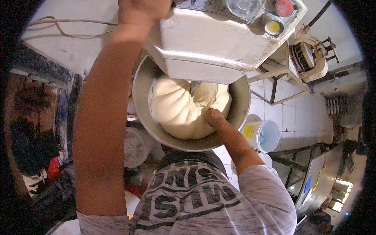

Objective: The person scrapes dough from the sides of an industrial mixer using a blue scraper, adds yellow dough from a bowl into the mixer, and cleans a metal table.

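Note:
A steel mixing bowl (239,119) holds a large, pale, folded mass of dough (174,113) beneath the white body (203,47) of a mixer with red and yellow buttons on top. My right hand (214,118) is inside the bowl, its fingers curled into the dough near the middle, where part of the mixing tool shows. My left hand (143,11) is raised to the top left of the mixer; its fingers are cut off by the frame's upper edge, so what they touch is hidden.
Right of the bowl are a white bucket (268,137), a metal stand (276,84) bearing a cast machine (313,58), and a bench (319,168). A round container (135,145) sits low left of the bowl. Cables (58,23) run along the upper left wall.

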Demonstrator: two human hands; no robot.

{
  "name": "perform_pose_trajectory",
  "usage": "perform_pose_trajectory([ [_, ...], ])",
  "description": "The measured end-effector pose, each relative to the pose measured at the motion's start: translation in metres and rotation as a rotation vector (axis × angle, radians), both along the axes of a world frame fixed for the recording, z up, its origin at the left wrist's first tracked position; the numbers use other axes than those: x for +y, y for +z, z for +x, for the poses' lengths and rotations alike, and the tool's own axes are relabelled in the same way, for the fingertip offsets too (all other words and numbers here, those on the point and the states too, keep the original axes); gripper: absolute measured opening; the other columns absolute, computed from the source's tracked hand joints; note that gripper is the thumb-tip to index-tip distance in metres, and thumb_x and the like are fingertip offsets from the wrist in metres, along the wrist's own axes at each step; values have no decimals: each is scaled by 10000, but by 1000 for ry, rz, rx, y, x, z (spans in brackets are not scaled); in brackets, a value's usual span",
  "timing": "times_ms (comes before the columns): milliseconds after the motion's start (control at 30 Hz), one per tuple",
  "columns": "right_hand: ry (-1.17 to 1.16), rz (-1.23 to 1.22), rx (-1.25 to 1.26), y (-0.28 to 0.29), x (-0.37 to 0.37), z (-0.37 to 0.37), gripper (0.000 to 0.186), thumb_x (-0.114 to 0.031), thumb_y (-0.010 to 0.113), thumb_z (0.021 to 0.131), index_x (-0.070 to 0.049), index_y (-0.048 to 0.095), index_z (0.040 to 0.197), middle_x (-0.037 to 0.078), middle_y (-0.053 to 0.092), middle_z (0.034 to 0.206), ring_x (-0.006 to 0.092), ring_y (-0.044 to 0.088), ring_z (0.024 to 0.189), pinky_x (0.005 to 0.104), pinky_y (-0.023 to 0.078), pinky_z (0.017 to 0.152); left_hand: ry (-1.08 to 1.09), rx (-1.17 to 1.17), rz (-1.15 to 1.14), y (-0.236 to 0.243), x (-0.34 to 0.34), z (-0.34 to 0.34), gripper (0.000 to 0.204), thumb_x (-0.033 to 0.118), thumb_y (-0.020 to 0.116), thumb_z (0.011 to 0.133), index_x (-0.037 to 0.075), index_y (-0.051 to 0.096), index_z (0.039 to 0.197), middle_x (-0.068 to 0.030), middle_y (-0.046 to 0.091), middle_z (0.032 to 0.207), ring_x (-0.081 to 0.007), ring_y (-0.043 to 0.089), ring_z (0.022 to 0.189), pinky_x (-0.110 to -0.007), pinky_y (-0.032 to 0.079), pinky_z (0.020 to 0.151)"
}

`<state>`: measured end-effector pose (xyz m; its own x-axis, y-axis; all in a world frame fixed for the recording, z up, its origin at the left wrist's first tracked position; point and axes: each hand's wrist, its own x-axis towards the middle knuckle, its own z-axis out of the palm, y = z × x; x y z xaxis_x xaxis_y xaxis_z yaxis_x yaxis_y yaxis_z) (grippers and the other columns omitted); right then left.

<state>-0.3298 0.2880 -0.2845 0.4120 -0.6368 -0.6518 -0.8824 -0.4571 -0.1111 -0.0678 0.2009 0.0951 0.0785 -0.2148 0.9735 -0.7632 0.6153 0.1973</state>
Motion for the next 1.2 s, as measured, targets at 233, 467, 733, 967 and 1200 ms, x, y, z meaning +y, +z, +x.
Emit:
perform_pose_trajectory([
  [233, -16, -214, -86, 29, 13, -10, 289, -233, 552, 807, -22, 631, 987, 211, 650, 889, 313, 647, 854, 393, 520, 765, -21, -43, -34, 4, 2, 1, 382, 254, 299, 948, -24, 562, 936, -195, 572, 893, -329, 523, 886, -386, 395, 831],
  [467, -88, -275, -209, 23, -15, 14, 331, -300, 468, 843, -47, 670, 775, 184, 651, 807, 335, 635, 828, 429, 496, 746, 8, -28, -9, 3, 1, 0, 368, 234, 298, 945, -24, 560, 955, -202, 576, 921, -339, 525, 908, -389, 392, 847],
  [733, 15, -319, -33, 48, 5, -12, 282, -282, 502, 857, -51, 656, 903, 145, 658, 906, 281, 646, 851, 402, 518, 725, -7, -55, -57, 2, 1, 5, 327, 218, 334, 932, -29, 547, 932, -201, 555, 885, -350, 518, 873, -395, 392, 813],
  [967, 54, -212, -9, -10, -6, 33, 264, -208, 465, 858, -52, 675, 821, 154, 666, 870, 264, 652, 844, 404, 520, 734, -43, -56, -87, 1, 0, 9, 303, 206, 359, 925, -33, 545, 911, -202, 551, 850, -348, 519, 856, -403, 397, 790],
  [1200, 111, -230, -150, 50, 12, -3, 159, -195, 563, 784, -63, 633, 837, 165, 651, 870, 302, 638, 830, 403, 519, 706, -64, 19, -64, 0, -1, 2, 300, 204, 366, 922, -30, 553, 915, -208, 563, 883, -358, 525, 878, -409, 402, 810],
])
